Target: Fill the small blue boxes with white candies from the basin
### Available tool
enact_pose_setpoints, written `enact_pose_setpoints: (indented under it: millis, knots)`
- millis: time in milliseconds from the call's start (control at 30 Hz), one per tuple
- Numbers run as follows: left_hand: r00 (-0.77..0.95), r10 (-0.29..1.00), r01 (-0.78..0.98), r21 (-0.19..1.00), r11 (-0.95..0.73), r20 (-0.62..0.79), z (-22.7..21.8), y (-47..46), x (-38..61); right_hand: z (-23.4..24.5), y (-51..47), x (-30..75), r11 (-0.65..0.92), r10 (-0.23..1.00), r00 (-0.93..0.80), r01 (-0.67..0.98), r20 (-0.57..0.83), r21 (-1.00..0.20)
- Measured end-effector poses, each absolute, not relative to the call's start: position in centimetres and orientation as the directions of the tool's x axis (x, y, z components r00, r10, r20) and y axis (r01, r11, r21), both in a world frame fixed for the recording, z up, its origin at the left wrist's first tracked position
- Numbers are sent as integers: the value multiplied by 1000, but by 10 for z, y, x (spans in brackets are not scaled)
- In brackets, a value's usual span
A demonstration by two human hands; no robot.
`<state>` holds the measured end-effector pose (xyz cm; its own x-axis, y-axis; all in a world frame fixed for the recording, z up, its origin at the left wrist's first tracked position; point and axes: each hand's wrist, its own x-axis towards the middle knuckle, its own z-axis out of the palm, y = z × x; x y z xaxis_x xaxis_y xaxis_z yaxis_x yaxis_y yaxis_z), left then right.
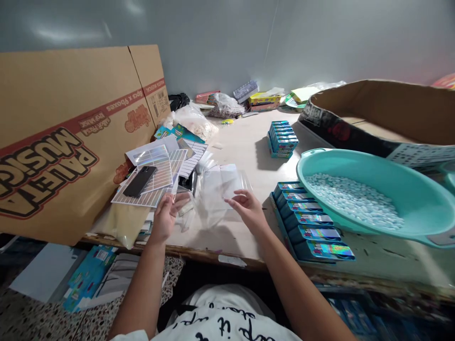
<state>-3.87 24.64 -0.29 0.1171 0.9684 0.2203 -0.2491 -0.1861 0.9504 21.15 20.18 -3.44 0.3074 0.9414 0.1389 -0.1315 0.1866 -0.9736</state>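
In the head view, my left hand (165, 215) is closed, thumb against fingers, on a clear plastic bag (182, 201) whose far edges are hard to make out. My right hand (247, 208) hovers to the right with thumb and fingers apart, and nothing shows between them. Beneath and between both hands lie clear plastic sleeves (222, 182) on the table. Left of them, a black phone (140, 181) rests on printed sheets (163, 166). Beyond my right hand stands a row of small blue boxes (302, 220) in a tray.
A turquoise basin (408, 189) holding many small pale-blue wrapped pieces stands at right. Behind it is an open cardboard box (377, 109). A large carton (78, 137) fills the left. Another stack of blue boxes (282, 137) stands farther back. Bags and packets line the wall.
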Motion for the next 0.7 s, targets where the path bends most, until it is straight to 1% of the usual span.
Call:
enact_pose_setpoints:
  millis: [67, 167, 233, 300, 400, 467, 533, 600, 700]
  knots:
    - [91, 966, -282, 937, -208, 242, -6, 247, -35, -38, 202, 209, 166, 968, 205, -98, 143, -981]
    - [30, 956, -298, 916, -270, 292, -8, 245, -31, -39, 194, 206, 200, 976, 85, 39, 203, -979]
    - [21, 955, -256, 925, -282, 297, -7, 244, -33, -38, 186, 203, 259, 964, 21, 137, 264, -956]
    - [21, 957, -183, 942, -282, 291, -6, 243, -35, -37, 176, 200, 305, 951, -7, 183, 309, -935]
    - [16, 953, -113, 948, -298, 302, -4, 246, -36, -41, 168, 193, 289, 949, 77, 180, 306, -940]
    - [2, 946, -115, 940, -321, 323, -2, 249, -34, -44, 170, 189, 248, 943, 181, 175, 279, -953]
    - [-18, 934, -141, 924, -355, 356, 1, 251, -29, -45, 177, 188, 242, 915, 291, 156, 279, -958]
    - [14, 923, -142, 915, -378, 384, 7, 250, -25, -43, 187, 191, 270, 863, 397, 158, 311, -950]
    - [123, 909, -53, 917, -395, 399, 16, 244, -23, -41, 205, 204, 295, 783, 478, 277, 397, -915]
